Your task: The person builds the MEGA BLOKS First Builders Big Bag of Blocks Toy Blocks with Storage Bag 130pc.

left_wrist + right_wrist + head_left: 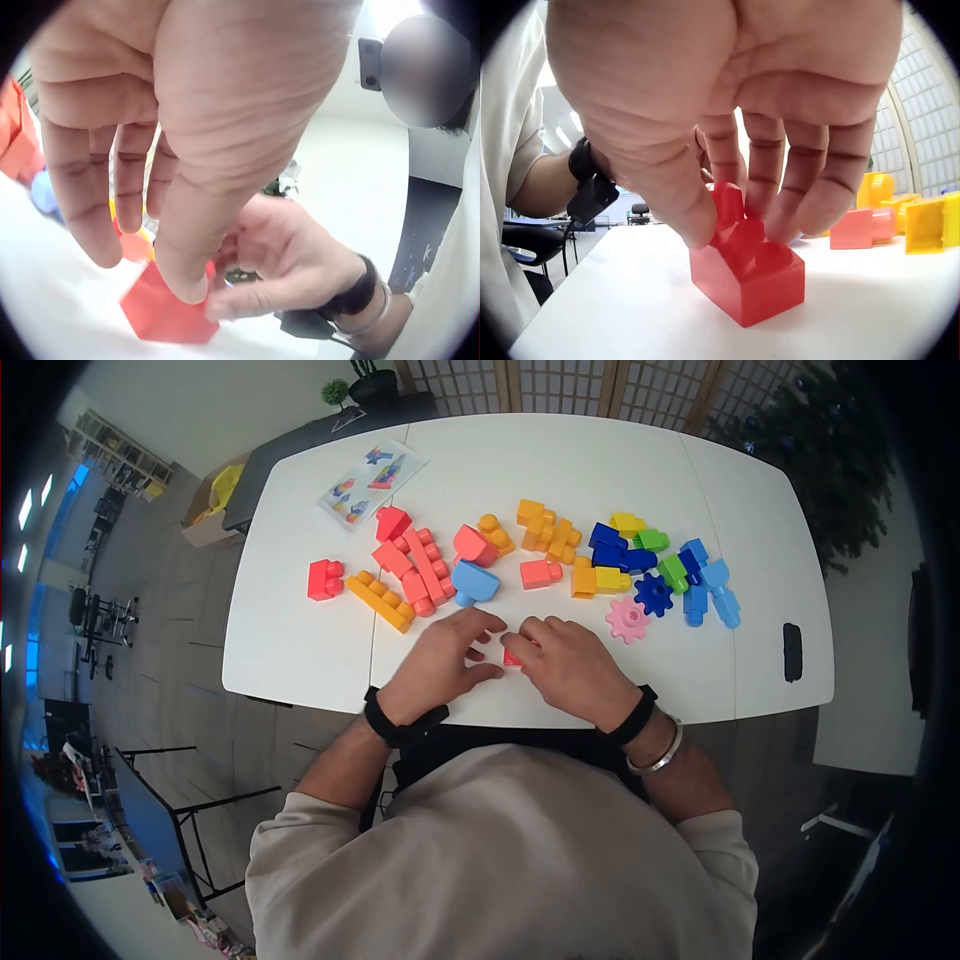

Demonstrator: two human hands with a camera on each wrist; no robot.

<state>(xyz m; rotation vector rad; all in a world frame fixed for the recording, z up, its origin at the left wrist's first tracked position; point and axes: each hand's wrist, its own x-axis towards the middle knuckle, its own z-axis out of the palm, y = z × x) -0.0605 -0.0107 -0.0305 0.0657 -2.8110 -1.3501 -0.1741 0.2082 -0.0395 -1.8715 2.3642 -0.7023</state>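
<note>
Red glossy plastic, smooth-faced with rounded studs: the red block (750, 292) sits between the two hands near the person's edge of the surface (300, 650), on it or just above, cannot tell which. Right grip (568, 660): palm down, fingers bent, thumb and fingertips pinching the block at its studs. Left grip (440, 660): fingers loosely bowed, thumb spread apart, beside the block; contact cannot be told. Black straps (392, 722) on both wrists; metallic bracelet (660, 752) on the right forearm. Beyond the hands: blue wedge-like block (476, 582), long studded orange bar (380, 602), pink gear (628, 620) with scalloped rim, dark blue gear (654, 595) just beside it. Surface white, smooth, with seams. Far left, a glossy sheet (372, 484) printed with multicoloured figures; any text too small to read. Left wrist view: pale K-like marks on a dark panel (431, 225).
</note>
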